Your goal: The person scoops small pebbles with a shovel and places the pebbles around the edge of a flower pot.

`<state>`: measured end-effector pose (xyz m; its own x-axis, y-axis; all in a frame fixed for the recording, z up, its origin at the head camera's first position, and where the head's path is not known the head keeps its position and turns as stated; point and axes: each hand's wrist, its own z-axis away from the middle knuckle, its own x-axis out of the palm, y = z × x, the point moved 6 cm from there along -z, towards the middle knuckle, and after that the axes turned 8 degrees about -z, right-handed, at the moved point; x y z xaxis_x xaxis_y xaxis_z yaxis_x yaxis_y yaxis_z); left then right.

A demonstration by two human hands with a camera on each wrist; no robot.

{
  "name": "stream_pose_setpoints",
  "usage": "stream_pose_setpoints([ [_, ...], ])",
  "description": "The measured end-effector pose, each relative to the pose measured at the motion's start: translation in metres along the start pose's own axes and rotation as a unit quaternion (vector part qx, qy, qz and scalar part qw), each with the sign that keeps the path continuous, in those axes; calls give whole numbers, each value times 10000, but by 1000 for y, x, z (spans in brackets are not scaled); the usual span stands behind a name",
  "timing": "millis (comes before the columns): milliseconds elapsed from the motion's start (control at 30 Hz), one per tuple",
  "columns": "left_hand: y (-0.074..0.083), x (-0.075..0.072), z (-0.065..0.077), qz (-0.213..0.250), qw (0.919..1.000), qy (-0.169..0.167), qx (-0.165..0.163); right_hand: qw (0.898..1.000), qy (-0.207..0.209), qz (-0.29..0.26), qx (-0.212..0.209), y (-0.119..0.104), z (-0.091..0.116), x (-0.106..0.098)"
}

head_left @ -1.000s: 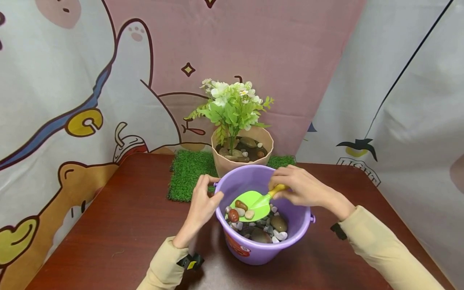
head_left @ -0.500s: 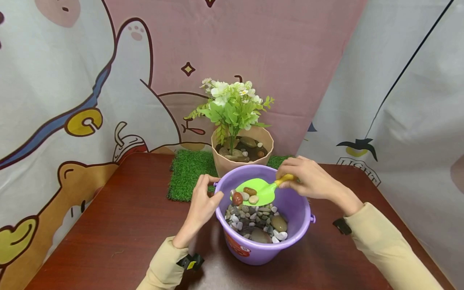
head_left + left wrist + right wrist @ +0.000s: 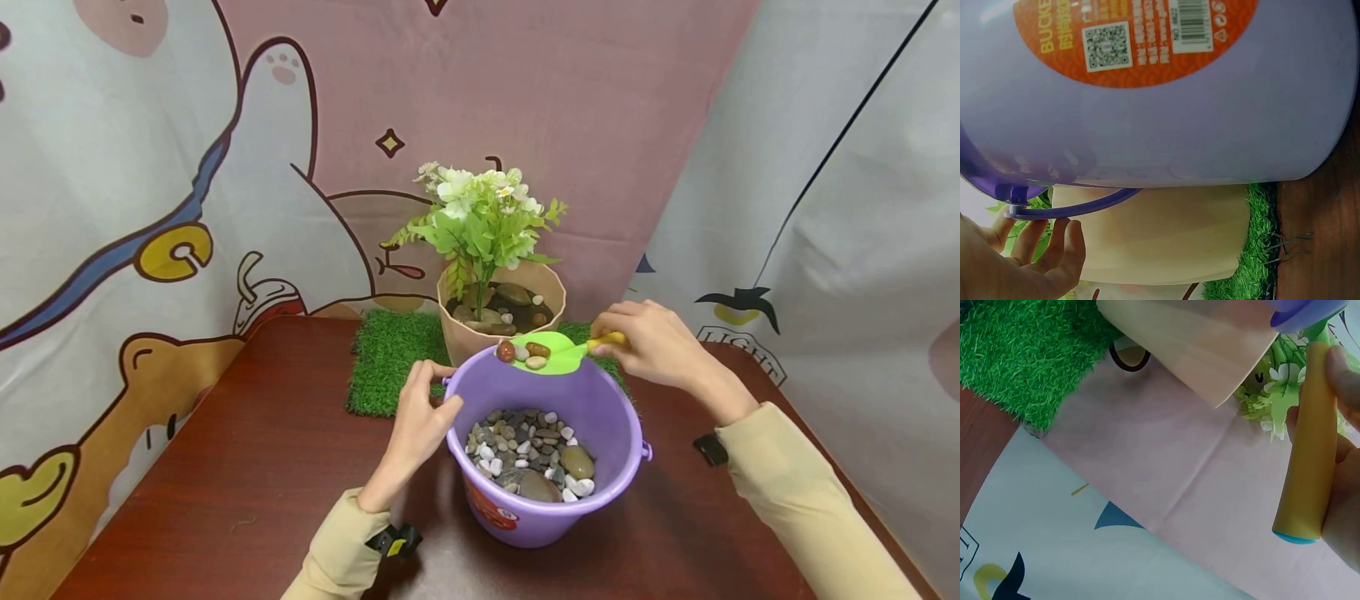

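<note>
Curling right-hand fingers [image 3: 615, 322] round shovel [image 3: 561, 360], partly hiding its handle [image 3: 1304, 469]; gripping bucket [image 3: 536, 527] with left-hand fingers [image 3: 429, 369]; shifting pebbles [image 3: 537, 350] nearer bucket's far side.

Head view: looks from above, forward and down across the reddish-brown table [image 3: 247, 467]. Left wrist view: very near, facing the outer wall of the round purple plastic bucket [image 3: 1147, 131]; scene turned sideways. Right wrist view: close to the smooth tapered yellow handle [image 3: 1307, 450], facing the pink-and-white printed cloth backdrop [image 3: 1147, 450]. Both wrist views share the faceted beige pot [image 3: 1191, 347] and green artificial-grass mat [image 3: 1029, 362].
</note>
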<state>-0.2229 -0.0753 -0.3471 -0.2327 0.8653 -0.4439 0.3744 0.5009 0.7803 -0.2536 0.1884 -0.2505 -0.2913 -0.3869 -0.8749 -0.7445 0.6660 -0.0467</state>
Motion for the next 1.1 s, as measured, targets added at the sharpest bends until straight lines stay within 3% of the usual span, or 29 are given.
stream_pose_setpoints([
  [400,0,0,0,-66,10000,25,31,9978,111,415,514,14,-4,-4],
  [767,-1,1,0,21,10000,-36,-35,9889,63,729,1292,23,-7,-10],
  [1100,0,0,0,20,10000,-3,-24,9849,93,1220,1227,23,-15,-13],
])
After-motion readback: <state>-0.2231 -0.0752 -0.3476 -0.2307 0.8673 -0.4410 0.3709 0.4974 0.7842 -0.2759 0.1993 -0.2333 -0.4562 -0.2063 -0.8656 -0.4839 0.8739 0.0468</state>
